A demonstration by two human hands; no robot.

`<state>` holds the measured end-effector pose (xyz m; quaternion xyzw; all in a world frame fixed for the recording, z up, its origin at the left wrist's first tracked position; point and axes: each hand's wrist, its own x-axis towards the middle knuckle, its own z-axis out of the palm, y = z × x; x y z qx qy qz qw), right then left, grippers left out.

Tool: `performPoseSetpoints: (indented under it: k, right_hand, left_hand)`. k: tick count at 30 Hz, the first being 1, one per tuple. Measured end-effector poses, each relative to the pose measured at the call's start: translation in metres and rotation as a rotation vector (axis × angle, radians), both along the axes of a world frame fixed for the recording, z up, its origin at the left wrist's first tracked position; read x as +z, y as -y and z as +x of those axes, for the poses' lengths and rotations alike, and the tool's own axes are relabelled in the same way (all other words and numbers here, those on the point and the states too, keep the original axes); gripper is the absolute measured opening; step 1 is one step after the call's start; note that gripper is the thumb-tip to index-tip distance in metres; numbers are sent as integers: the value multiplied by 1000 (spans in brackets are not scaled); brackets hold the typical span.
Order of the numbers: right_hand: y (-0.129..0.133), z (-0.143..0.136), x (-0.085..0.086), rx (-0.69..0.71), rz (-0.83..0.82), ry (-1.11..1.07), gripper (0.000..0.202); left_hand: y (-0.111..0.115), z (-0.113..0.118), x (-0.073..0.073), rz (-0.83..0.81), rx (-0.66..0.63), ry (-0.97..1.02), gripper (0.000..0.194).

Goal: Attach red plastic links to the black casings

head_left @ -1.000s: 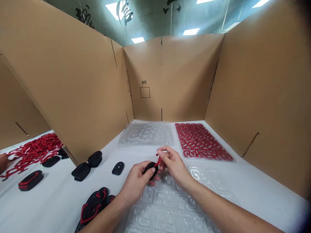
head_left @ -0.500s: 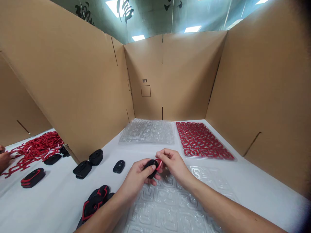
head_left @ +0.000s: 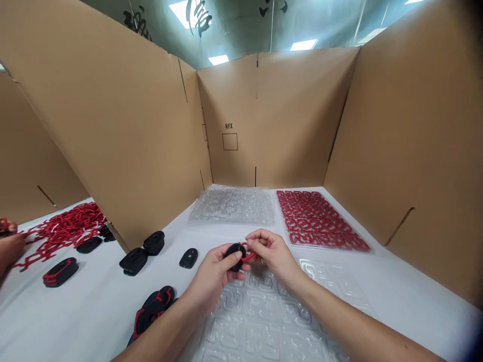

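Observation:
A small black key-shaped case is gripped between the thumb and fingers of my left hand. My right hand pinches a thin red strip at the case's right side; the strip bows out in a loop and its far end meets the case. Below both hands lies a clear moulded plastic tray with patterned hollows. Left of my hands, a single black case rests on the white table. Several black cases with red trim are piled beside my left forearm.
At the back are stacked clear trays and, to their right, a tray filled with red pieces. More black cases and a red heap lie left, near another person's hand. Cardboard walls surround the table.
The red strip now stands out farther from the black case, as a wider loop. The view has shifted slightly, and more of the other person's hand shows at the left edge.

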<state>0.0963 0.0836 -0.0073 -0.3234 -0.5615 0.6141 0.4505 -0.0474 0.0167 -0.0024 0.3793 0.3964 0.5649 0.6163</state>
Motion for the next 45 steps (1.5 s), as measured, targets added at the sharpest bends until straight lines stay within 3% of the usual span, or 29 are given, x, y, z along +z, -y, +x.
performPoseSetpoints:
  k: [6, 9, 12, 15, 23, 30, 35, 41, 45]
  right_hand:
    - [0, -1, 0, 7, 23, 5, 30]
    - [-2, -2, -2, -5, 53, -17, 35]
    - [-5, -2, -4, -50, 71, -38, 36]
    - [-7, -3, -5, -54, 65, -40, 29]
    - [-2, -4, -3, 4, 40, -39, 37]
    - [0, -2, -1, 23, 82, -22, 34]
    - [4, -4, -1, 52, 113, -39, 27]
    - [10, -4, 1, 20, 199, 20, 12]
    - [10, -3, 4, 13, 238, 40, 10]
  left_hand:
    - [-3, -1, -3, -20, 79, 8, 25]
    - [-5, -4, -3, -46, 179, 47, 26]
    - [-5, -8, 0, -47, 298, 82, 28]
    - [-4, -9, 5, -60, 330, 78, 34]
    - [-3, -5, 7, -96, 240, 40, 45]
    - [1, -2, 5, -85, 41, 6, 28]
    - [2, -2, 7, -167, 141, 13, 33]
    - [3, -2, 11, -67, 26, -35, 20]
    - [2, -1, 4, -96, 72, -37, 23]
